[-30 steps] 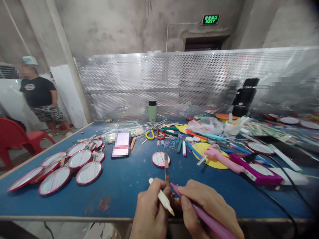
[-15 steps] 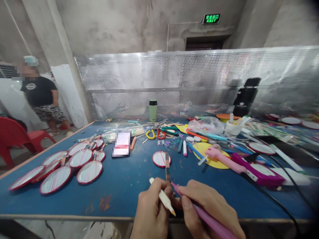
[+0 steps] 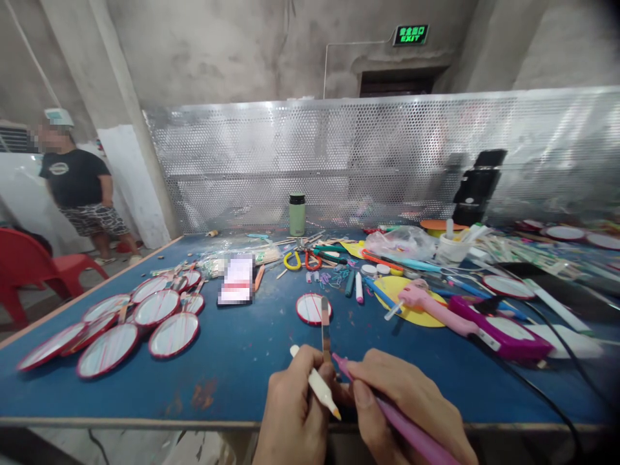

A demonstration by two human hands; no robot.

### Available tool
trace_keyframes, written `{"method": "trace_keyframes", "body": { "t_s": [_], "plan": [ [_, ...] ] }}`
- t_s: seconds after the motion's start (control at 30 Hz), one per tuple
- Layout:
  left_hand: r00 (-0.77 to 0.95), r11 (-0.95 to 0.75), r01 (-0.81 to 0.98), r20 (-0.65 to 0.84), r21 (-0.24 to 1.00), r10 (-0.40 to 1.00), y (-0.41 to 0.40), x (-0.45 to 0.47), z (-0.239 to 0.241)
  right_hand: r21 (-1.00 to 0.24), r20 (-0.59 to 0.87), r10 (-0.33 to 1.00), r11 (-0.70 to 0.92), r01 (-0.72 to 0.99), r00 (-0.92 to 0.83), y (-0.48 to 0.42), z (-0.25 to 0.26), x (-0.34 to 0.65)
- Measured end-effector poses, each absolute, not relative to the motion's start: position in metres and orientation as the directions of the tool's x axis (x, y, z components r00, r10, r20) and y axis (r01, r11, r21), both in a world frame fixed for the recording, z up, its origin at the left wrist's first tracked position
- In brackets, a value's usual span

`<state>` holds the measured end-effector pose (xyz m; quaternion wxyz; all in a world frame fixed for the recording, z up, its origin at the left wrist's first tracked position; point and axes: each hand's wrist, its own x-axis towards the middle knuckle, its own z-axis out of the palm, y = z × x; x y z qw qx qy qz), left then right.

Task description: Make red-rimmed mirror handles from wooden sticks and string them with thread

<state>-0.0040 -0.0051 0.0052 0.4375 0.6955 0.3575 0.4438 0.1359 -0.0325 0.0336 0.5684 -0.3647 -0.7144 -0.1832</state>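
My left hand (image 3: 295,407) pinches the lower end of a flat craft stick (image 3: 325,323), painted in grey and brown bands. The stick's upper end lies over a round disc (image 3: 310,309) with a pale, glossy face and red rim; whether they are joined I cannot tell. A white marker (image 3: 320,390) with an uncapped orange tip is also tucked between the left fingers, tip pointing down and right. My right hand (image 3: 407,407) is closed around a long pink pen (image 3: 404,423), its tip close beside the stick just above the left fingertips. Part of the stick is hidden by the fingers.
Several similar red-rimmed discs (image 3: 157,308) overlap at left. A phone (image 3: 237,279) lies behind. Pliers (image 3: 312,259), markers (image 3: 359,288), a yellow disc (image 3: 411,303) and a pink-purple glue gun (image 3: 504,332) with a black cable sit centre and right. A person (image 3: 80,187) stands far left.
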Motion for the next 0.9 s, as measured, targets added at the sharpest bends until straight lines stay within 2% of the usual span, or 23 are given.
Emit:
{"method": "trace_keyframes", "body": {
  "t_s": [0.27, 0.57, 0.9],
  "plan": [
    [0.334, -0.353, 0.124, 0.296, 0.927, 0.895, -0.0059, -0.0038, 0.0044, -0.161, 0.939, 0.330, 0.672, 0.723, -0.098, -0.0347, 0.0333, 0.1371],
    [0.330, -0.341, 0.146, 0.279, 0.929, 0.902, -0.0085, -0.0048, 0.0058, -0.147, 0.958, 0.278, 0.678, 0.720, -0.066, -0.0313, 0.0328, 0.1334],
    [0.308, -0.308, 0.134, 0.256, 0.942, 0.916, -0.0109, -0.0037, 0.0073, -0.166, 0.949, 0.303, 0.719, 0.674, -0.089, -0.0304, 0.0286, 0.1337]
  ]
}}
